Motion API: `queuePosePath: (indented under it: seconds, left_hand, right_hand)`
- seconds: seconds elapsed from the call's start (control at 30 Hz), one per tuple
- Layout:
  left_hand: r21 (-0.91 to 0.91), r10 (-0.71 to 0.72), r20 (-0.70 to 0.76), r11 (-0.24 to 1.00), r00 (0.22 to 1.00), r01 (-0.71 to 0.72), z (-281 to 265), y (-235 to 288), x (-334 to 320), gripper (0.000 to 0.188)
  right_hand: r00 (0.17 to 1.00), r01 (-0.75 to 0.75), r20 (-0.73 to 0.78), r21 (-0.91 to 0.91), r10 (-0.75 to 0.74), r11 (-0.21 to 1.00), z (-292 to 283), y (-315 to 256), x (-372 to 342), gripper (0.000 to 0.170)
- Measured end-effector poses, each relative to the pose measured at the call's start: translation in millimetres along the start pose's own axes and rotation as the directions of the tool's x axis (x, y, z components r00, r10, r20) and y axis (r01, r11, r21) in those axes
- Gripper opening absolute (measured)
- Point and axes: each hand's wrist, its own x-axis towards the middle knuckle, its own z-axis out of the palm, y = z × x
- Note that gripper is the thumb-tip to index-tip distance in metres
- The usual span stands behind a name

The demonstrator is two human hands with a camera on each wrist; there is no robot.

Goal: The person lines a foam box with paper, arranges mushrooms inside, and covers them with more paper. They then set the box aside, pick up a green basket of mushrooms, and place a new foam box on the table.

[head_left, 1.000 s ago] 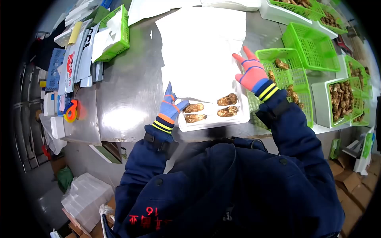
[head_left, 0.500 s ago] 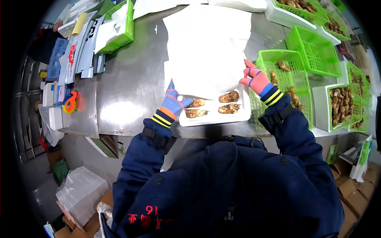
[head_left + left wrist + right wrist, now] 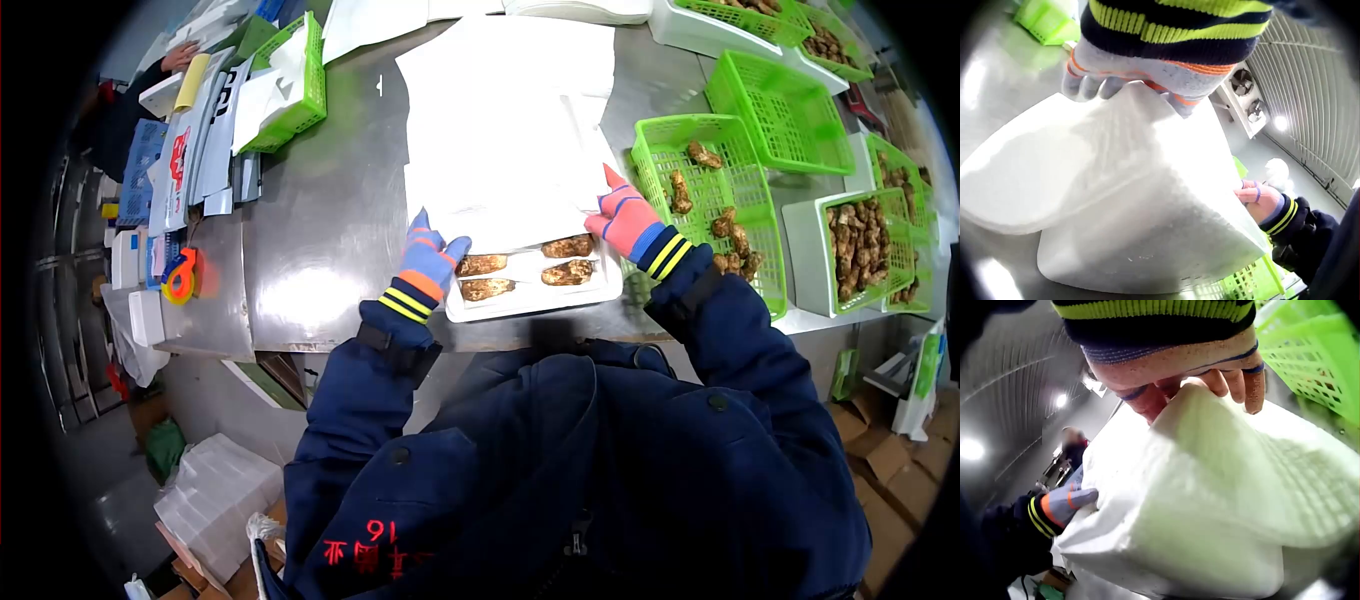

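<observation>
A white foam tray (image 3: 530, 311) sits near the table's front edge with several brown mushrooms (image 3: 567, 272) inside, two of them on the left. White paper (image 3: 510, 140) covers the tray's far side and spreads back over the table. My gloved left hand (image 3: 430, 262) pinches the paper at the tray's left edge; the left wrist view has its fingers (image 3: 1110, 87) over a raised fold. On the right edge, my gloved right hand (image 3: 625, 218) pinches the paper between thumb and fingers, as the right wrist view (image 3: 1172, 387) shows.
Green baskets stand to the right, the nearest basket (image 3: 690, 118) with several mushrooms, another basket (image 3: 858, 250) packed full. At left lie an orange tape dispenser (image 3: 180, 277), flat printed packaging (image 3: 175, 160) and a green basket (image 3: 312, 90) of white sheets. Another person's hand (image 3: 180, 56) shows far left.
My right hand has come down from spread fingers above the paper to pinch it at the tray's right edge. The left thumb has drawn back off the far left mushroom.
</observation>
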Motion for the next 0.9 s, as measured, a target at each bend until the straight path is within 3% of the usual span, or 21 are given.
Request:
queuePosePath:
  seconds: [0.03, 0.07, 0.1, 0.13, 0.2, 0.27, 0.3, 0.33, 0.4, 0.47, 0.5, 0.53, 0.57, 0.6, 0.67, 0.73, 0.77, 0.8, 0.87, 0.9]
  left_hand:
    - [0.338, 0.049, -0.010, 0.940, 0.999, -0.043, 0.1, 0.6, 2.2, 0.035]
    - [0.637, 0.098, -0.003, 0.767, 0.995, -0.073, 0.4, 1.4, 3.3, 0.031]
    - [0.734, 0.040, -0.049, 0.680, 0.998, 0.009, 4.3, 21.1, 4.9, 0.036]
    - [0.771, 0.002, -0.078, 0.635, 0.997, 0.058, 7.2, 34.1, 5.5, 0.037]
    - [0.823, -0.195, -0.042, 0.549, 0.980, 0.145, 7.0, 53.6, 5.6, 0.040]
    - [0.766, -0.024, -0.041, 0.641, 0.999, 0.047, 1.3, 49.4, -1.8, 0.046]
    - [0.615, 0.284, -0.155, 0.777, 0.946, -0.133, -0.8, 40.9, -11.8, 0.051]
    - [0.616, 0.311, -0.215, 0.779, 0.926, -0.119, -5.0, 53.7, -14.6, 0.059]
    - [0.720, 0.529, -0.181, 0.646, 0.829, -0.255, -10.5, 92.6, -25.6, 0.055]
    - [0.763, 0.480, 0.176, 0.485, 0.860, -0.427, 0.9, 86.3, -24.0, 0.040]
    - [0.788, 0.343, 0.318, 0.423, 0.884, -0.448, 8.1, 72.3, -21.9, 0.026]
    - [0.797, 0.274, 0.325, 0.436, 0.905, -0.419, 11.4, 66.1, -22.1, 0.020]
    - [0.795, 0.277, 0.317, 0.444, 0.907, -0.413, 12.4, 61.1, -22.0, 0.020]
    - [0.792, 0.276, 0.310, 0.455, 0.910, -0.408, 12.3, 58.9, -22.1, 0.019]
    - [0.791, 0.305, 0.280, 0.465, 0.910, -0.399, 13.3, 56.1, -26.2, 0.020]
    - [0.784, 0.341, 0.277, 0.460, 0.898, -0.417, 14.1, 59.8, -25.2, 0.020]
    - [0.769, 0.316, 0.306, 0.474, 0.898, -0.429, 12.5, 62.2, -24.0, 0.019]
    - [0.757, 0.332, 0.306, 0.484, 0.893, -0.439, 12.6, 60.7, -23.9, 0.020]
    - [0.755, 0.362, 0.321, 0.461, 0.875, -0.467, 12.4, 56.4, -22.8, 0.020]
    - [0.759, 0.349, 0.331, 0.453, 0.876, -0.467, 10.7, 58.8, -23.6, 0.020]
  right_hand:
    - [1.000, -0.015, 0.014, -0.088, 0.016, 0.996, 0.8, -4.9, -0.3, 0.022]
    - [0.999, -0.027, 0.024, -0.177, 0.032, 0.984, 2.3, -11.1, 1.1, 0.022]
    - [0.998, -0.036, 0.032, -0.265, 0.046, 0.964, 2.4, -16.5, 4.5, 0.022]
    - [0.994, 0.003, 0.103, -0.304, 0.030, 0.953, 0.8, -20.8, 8.6, 0.022]
    - [0.998, -0.047, 0.028, -0.343, 0.060, 0.938, 11.1, -19.8, 7.6, 0.021]
    - [0.997, -0.063, 0.013, -0.348, 0.072, 0.935, 14.6, -18.9, 4.9, 0.022]
    - [0.997, -0.077, 0.001, -0.350, 0.083, 0.933, 14.3, -18.2, 4.7, 0.022]
    - [0.997, -0.071, -0.010, -0.349, 0.072, 0.935, 14.6, -16.1, 5.6, 0.022]
    - [0.999, -0.050, -0.020, -0.342, 0.046, 0.938, 17.8, -14.3, 5.5, 0.022]
    - [1.000, -0.014, 0.014, -0.318, 0.019, 0.948, 13.6, -16.2, 5.6, 0.020]
    - [0.999, -0.034, 0.011, -0.319, 0.039, 0.947, 12.0, -18.2, 5.0, 0.020]
    - [0.998, -0.057, 0.007, -0.322, 0.063, 0.945, 10.2, -18.9, 2.4, 0.021]
    - [0.989, -0.058, -0.145, -0.263, 0.020, 0.963, 10.8, -20.2, -7.0, 0.027]
    - [0.983, 0.000, -0.174, -0.331, -0.060, 0.944, 0.9, -27.7, -14.8, 0.039]
    - [0.872, 0.058, -0.425, -0.405, -0.244, 0.913, -26.7, -59.2, -25.8, 0.047]
    - [0.843, 0.235, -0.391, -0.350, -0.369, 0.907, -31.8, -78.8, -26.8, 0.052]
    - [0.836, 0.405, -0.225, -0.363, -0.501, 0.839, -27.4, -80.3, -21.9, 0.054]
    - [0.844, 0.468, -0.081, -0.372, -0.530, 0.802, -11.0, -76.4, -17.9, 0.050]
    - [0.963, 0.261, 0.157, -0.363, -0.217, 0.894, 15.5, -63.8, -14.1, 0.046]
    - [0.961, 0.266, 0.180, -0.396, -0.210, 0.879, 18.4, -61.8, -13.8, 0.042]
